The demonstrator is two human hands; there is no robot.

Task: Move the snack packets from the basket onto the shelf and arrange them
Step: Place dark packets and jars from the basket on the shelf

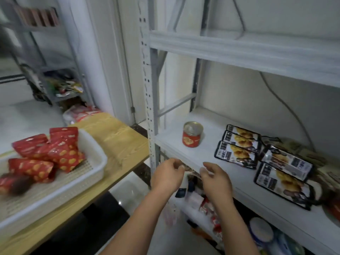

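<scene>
Several red snack packets [55, 153] are being held in a white plastic basket [97, 162], heaped toward its far corner, with one more blurred packet lying at the near left edge. The basket is being carried by a pale wooden table [117, 137] standing just left of the shelf [237, 178]. On that white shelf board, black packets [239, 150] printed with yellow snacks are being kept flat in two overlapping groups toward the right. A red can [192, 134] with a silver top is being kept upright on the shelf, left of the black packets and apart from them.

Both hands are being held side by side at the front edge of the shelf board, well away from the basket. The left hand [166, 175] and the right hand [216, 181] are being shown with fingers curled toward each other. Something small and brownish is being glimpsed between the fingertips, but whether it is being pinched or merely lies behind them cannot be told because of the blur.

Below the hands, mixed small packages [198, 199] are being stored on a lower board, with blue-and-white tubs [261, 230] farther right. A bare upper board [239, 50] is being carried by a perforated upright post [149, 107]. A second rack [60, 89] is being seen, blurred, in the far left background.
</scene>
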